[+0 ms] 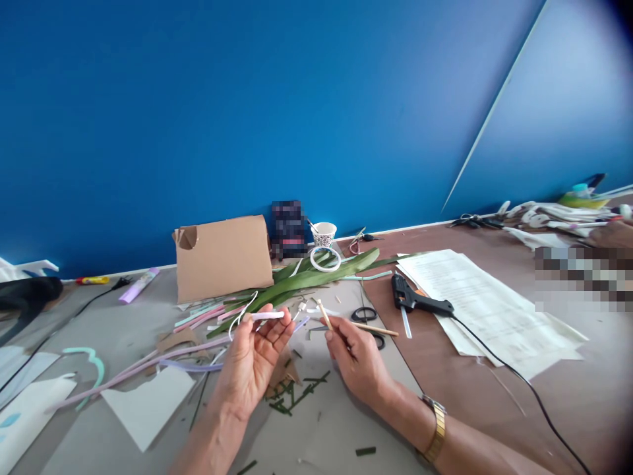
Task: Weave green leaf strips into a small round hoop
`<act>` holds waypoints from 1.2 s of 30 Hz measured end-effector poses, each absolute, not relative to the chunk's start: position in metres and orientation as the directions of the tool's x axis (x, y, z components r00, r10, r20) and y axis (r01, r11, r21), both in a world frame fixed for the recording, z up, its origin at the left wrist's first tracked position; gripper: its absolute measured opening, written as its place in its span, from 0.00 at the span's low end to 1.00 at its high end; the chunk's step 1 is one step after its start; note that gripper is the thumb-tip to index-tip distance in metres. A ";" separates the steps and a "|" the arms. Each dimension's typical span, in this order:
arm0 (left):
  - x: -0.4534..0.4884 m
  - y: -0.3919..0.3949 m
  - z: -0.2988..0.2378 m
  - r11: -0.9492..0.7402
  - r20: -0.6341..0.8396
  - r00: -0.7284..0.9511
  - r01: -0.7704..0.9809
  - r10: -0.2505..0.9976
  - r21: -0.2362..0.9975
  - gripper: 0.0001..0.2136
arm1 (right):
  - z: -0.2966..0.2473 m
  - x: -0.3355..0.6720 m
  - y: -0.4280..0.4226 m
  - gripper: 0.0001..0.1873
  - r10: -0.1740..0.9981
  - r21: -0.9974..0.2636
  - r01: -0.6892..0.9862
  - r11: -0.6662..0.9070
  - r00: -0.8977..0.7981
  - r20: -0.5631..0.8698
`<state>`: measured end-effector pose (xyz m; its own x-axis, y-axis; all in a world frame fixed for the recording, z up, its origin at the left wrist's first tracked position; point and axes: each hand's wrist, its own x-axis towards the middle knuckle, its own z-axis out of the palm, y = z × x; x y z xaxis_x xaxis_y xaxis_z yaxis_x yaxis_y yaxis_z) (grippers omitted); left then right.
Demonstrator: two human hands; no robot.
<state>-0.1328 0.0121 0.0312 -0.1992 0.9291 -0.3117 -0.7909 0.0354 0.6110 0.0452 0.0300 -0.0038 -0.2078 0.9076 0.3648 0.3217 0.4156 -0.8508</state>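
My left hand point(257, 359) is palm up, its thumb and fingertips closed on a short pale lilac strip point(268, 315). A thin white loop hangs beside that thumb. My right hand point(359, 356), with a gold watch point(435, 429) on the wrist, pinches a short cream-coloured stick point(324, 314) that points up and away. The two held pieces are apart. Past my right knuckles a thin wooden stick point(378, 328) sticks out; whether the hand grips it I cannot tell. Black-handled scissors point(364, 314) lie partly hidden behind that hand.
A black glue gun point(420, 298) with a cord lies right, beside printed papers point(445, 277). Long green leaves point(306, 282), a white ring point(325, 259), a paper cup point(324, 235) and cardboard point(225, 260) stand or lie behind. Green scraps point(297, 394) and pastel strips point(133, 366) litter the table.
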 end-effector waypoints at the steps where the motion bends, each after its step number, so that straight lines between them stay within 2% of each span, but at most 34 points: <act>1: -0.132 0.012 0.031 0.037 -0.314 -0.199 -0.790 0.928 0.612 0.10 | -0.003 0.045 0.030 0.13 0.907 -0.851 0.320 0.417 -0.211 0.365; 8: -0.128 0.011 0.024 0.071 -0.325 -0.183 -0.769 0.928 0.635 0.11 | -0.002 0.043 0.027 0.11 0.899 -0.850 0.305 0.429 -0.239 0.368; 12: -0.123 0.009 0.021 0.065 -0.263 -0.169 -0.718 0.950 0.693 0.15 | -0.003 0.042 0.024 0.10 0.898 -0.871 0.258 0.419 -0.259 0.355; 22: -0.111 0.003 0.019 -0.027 -0.113 -0.299 -0.427 0.948 0.904 0.20 | -0.003 0.041 0.012 0.18 0.875 -0.952 0.106 0.286 -0.434 0.214; 30: -0.112 -0.001 0.024 -0.093 -0.028 -0.368 -0.307 0.930 0.947 0.21 | 0.000 0.041 0.006 0.17 0.854 -0.968 -0.006 0.253 -0.468 0.226; 36: -0.109 -0.005 0.017 -0.168 0.107 -0.325 -0.166 0.940 0.972 0.25 | 0.000 0.041 0.004 0.18 0.852 -0.982 -0.040 0.185 -0.491 0.181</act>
